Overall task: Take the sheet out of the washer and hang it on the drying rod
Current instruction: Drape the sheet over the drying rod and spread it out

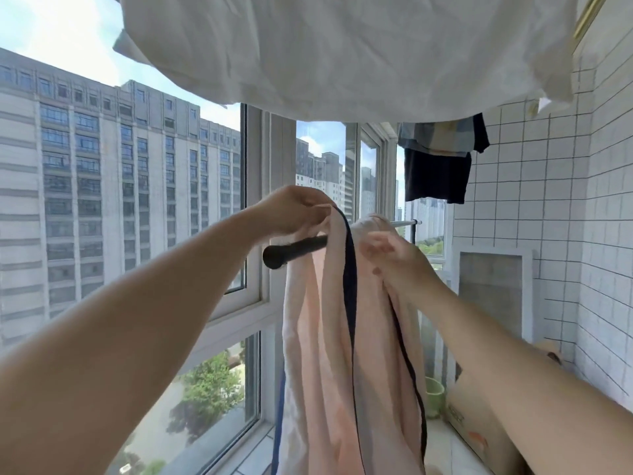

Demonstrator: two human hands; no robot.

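Left hand [291, 209]: pinches the dark-trimmed edge of the pink sheet [329, 337] above the rod [294, 252]. Right hand [394, 257]: blurred, fingers curled into the sheet's folds. Sheet: draped over the rod, hanging down. Green bucket [434, 395] on the floor: contents unseen.

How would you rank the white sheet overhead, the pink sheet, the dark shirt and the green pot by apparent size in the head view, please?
1. white sheet, though nearest
2. pink sheet
3. dark shirt
4. green pot, partly hidden
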